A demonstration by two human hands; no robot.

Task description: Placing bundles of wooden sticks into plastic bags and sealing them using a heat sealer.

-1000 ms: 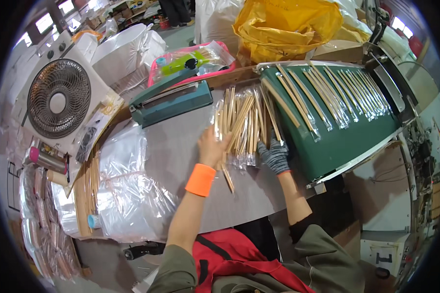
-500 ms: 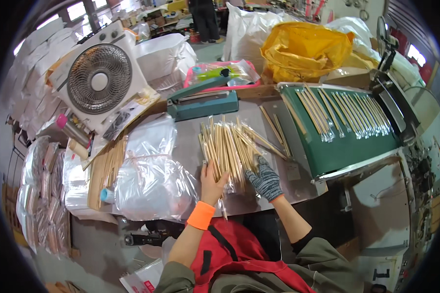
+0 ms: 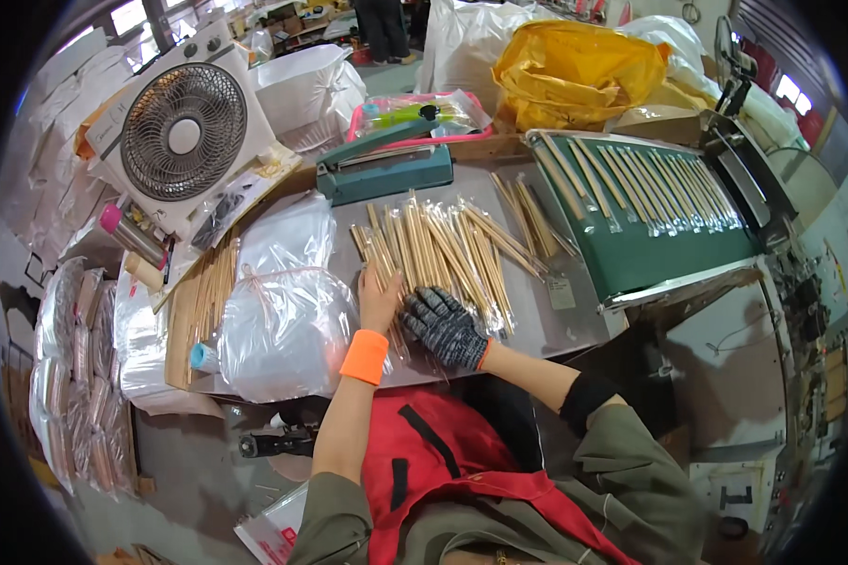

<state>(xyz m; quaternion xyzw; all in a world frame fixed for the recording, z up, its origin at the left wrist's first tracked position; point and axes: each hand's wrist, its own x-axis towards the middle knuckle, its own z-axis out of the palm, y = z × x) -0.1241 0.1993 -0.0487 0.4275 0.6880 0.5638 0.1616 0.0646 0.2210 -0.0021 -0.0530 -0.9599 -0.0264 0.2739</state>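
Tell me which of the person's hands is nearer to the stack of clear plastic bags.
Left. The left hand is just to the right of the plastic bags; the gloved right hand is farther to their right, past the left one.

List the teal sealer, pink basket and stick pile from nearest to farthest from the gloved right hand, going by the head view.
From the gloved right hand:
1. Stick pile: right at the hand.
2. Teal sealer: beyond the pile, slightly left.
3. Pink basket: behind the sealer.
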